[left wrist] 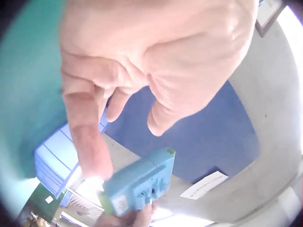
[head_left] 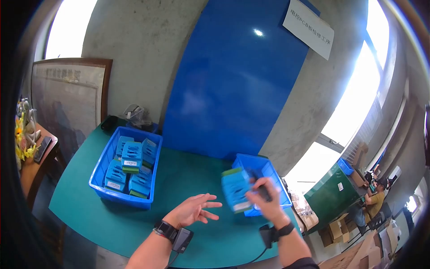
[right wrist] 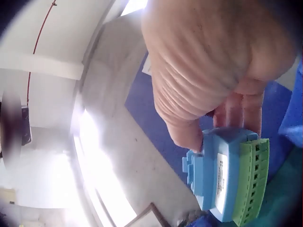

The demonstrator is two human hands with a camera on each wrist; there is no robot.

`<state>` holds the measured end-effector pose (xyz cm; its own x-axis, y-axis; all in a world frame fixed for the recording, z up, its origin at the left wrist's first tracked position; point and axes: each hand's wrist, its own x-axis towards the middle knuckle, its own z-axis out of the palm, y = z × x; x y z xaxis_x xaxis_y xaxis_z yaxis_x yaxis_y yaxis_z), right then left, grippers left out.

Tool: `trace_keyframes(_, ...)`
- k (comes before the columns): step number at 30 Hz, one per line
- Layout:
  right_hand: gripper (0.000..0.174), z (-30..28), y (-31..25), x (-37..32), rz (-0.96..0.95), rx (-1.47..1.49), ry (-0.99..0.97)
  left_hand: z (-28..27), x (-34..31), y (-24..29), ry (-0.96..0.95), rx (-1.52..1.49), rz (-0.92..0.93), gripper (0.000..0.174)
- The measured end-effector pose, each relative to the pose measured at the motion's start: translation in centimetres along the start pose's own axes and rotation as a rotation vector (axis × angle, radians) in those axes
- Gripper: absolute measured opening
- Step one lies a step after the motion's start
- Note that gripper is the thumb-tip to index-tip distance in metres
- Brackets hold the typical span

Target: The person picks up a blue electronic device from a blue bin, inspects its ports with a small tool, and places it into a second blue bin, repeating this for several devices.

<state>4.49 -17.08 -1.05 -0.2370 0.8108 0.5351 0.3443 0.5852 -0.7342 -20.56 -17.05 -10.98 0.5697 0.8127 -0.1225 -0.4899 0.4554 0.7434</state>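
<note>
My right hand point(head_left: 268, 201) holds a blue plastic module with green terminal strips point(head_left: 236, 190) in front of the right-hand blue bin. In the right wrist view, thumb and fingers pinch the module point(right wrist: 220, 175), and a white label and a row of terminal openings show on it. A dark shape shows beside the fingers in the head view, blurred. My left hand point(head_left: 193, 211) is held over the green table with fingers spread and nothing in it. From the left wrist, its palm point(left wrist: 156, 52) appears above the module point(left wrist: 139, 182), fingers apart from it.
At the left of the green table point(head_left: 179, 175), a blue bin point(head_left: 150, 197) holds several similar modules point(head_left: 132, 154). The right bin point(head_left: 251, 160) stands near the table's right edge. A blue panel point(head_left: 228, 80) rises behind. A person point(head_left: 374, 201) sits far right near cardboard boxes.
</note>
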Motion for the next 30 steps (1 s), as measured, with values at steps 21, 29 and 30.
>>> trace_keyframes(21, 0.032, -7.7, 19.2, 9.2, 0.363, -0.474, -0.131, -3.0, 0.7, -0.5, 0.565, -0.106, 0.157, 0.021)
trace_keyframes(29, 0.019, -5.6, 21.6, 9.0, 0.245, -0.596, -0.126, -2.8, 1.2, -1.0, 0.565, -0.085, 0.141, 0.024)
trace_keyframes(30, 0.019, -5.6, 22.1, 8.9, 0.254, -0.635, -0.153, -2.8, 1.3, -1.0, 0.571, -0.079, 0.129, 0.025)
